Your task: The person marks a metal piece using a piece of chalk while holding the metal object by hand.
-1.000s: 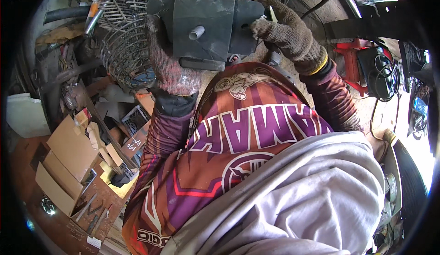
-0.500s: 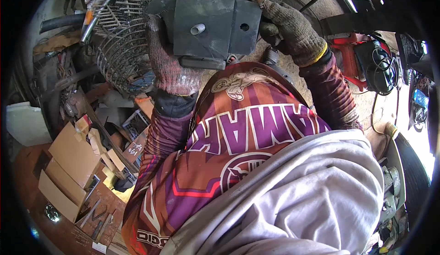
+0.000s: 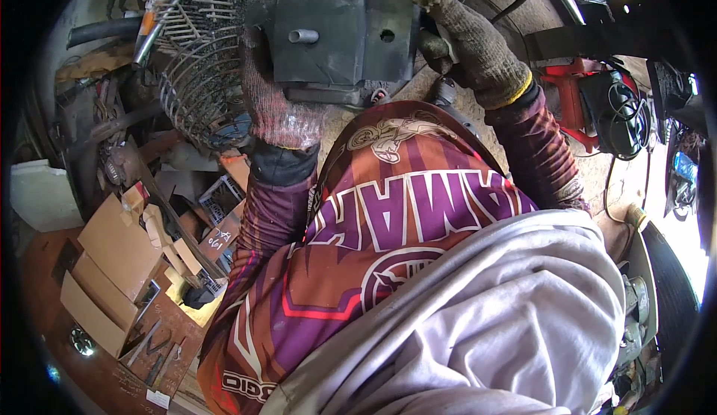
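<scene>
A dark engine mount (image 3: 332, 49), a blocky part with a short metal stud on its face, is held up in front of me at the top middle. A flat side plate with one hole projects from its right. My left hand (image 3: 280, 113), in a grimy knitted glove, grips its left side; some of those fingers are hidden behind it. On the right, my right hand (image 3: 482, 49), in a grey glove with a yellow cuff, is closed at the plate's edge with its thumb bent. Its fingertips are partly out of sight.
A coiled metal spring (image 3: 198, 90) lies left of the mount, near an orange-and-silver tool (image 3: 153, 30). An open cardboard box (image 3: 112, 258) sits at the lower left. Beyond my right arm are a red stand (image 3: 571, 101) and a black cable coil (image 3: 624, 109).
The mount has shifted slightly left and up and turned a little, so its stud points more to the left. Both hands keep hold of it.
</scene>
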Action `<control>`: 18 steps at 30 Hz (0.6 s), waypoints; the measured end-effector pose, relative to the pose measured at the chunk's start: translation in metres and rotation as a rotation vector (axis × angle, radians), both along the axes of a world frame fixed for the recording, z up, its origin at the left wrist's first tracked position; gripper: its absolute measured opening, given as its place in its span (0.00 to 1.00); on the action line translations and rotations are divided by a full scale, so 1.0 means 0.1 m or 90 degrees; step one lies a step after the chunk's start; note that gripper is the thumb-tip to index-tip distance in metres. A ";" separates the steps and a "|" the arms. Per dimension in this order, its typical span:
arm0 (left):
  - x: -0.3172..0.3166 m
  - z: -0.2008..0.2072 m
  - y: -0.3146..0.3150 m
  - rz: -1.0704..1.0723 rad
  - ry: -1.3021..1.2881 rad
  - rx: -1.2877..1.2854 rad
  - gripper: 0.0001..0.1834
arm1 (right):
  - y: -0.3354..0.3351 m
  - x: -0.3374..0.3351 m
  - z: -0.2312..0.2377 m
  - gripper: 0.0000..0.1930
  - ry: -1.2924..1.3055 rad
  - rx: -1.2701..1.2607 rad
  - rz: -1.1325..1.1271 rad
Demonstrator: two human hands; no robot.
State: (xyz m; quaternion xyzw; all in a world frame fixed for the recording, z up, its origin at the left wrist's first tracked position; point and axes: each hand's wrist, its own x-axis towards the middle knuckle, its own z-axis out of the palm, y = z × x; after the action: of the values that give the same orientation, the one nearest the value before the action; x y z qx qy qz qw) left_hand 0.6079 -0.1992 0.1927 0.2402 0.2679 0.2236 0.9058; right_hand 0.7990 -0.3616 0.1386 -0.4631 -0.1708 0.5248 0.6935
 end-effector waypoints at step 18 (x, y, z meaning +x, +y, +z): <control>-0.12 -0.04 0.04 -0.008 -0.069 -0.021 0.30 | 0.07 -0.22 0.21 0.49 -0.757 0.104 -0.094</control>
State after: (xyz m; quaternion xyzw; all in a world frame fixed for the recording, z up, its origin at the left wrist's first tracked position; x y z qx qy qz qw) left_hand 0.5955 -0.1952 0.1892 0.2149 0.2208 0.2260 0.9241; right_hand 0.7767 -0.3550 0.1593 -0.6330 -0.5362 0.1115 0.5471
